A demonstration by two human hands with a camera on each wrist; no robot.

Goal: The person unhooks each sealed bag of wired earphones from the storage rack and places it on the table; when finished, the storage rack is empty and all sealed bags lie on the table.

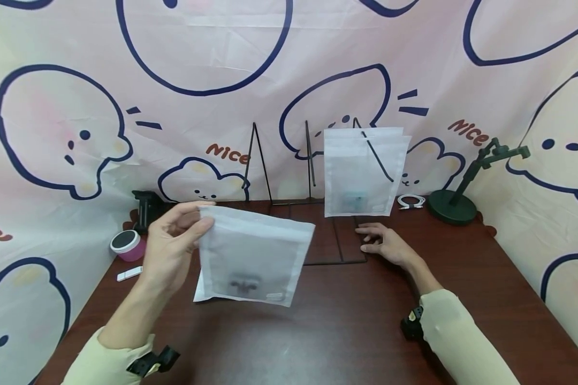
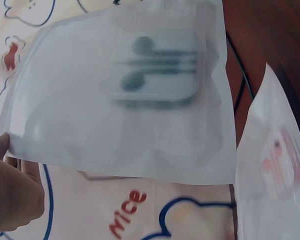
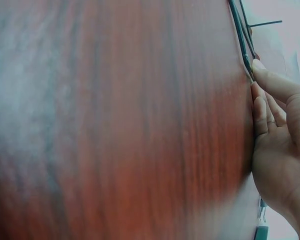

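Note:
My left hand (image 1: pixel 173 240) pinches the top left corner of a frosted zip bag (image 1: pixel 255 251). In the left wrist view, dark earphones (image 2: pixel 157 65) in a square case show through it. A second frosted bag (image 2: pixel 270 175), with reddish earphones inside, is partly behind it; what supports it cannot be told. Low at the table's back, my right hand (image 1: pixel 390 246) pinches the base edge of a black wire rack (image 1: pixel 337 262) between thumb and fingers. From the rack's right hook hang frosted bags (image 1: pixel 361 171), the front one with a teal item inside.
A green stand (image 1: pixel 455 203) and a coiled white cable (image 1: pixel 411 201) are at the back right. At the left are a black stand (image 1: pixel 146 208), a pink jar with a white lid (image 1: pixel 127 245) and a small white object (image 1: pixel 129 274). Printed cloth hangs behind the brown table (image 1: pixel 289 347).

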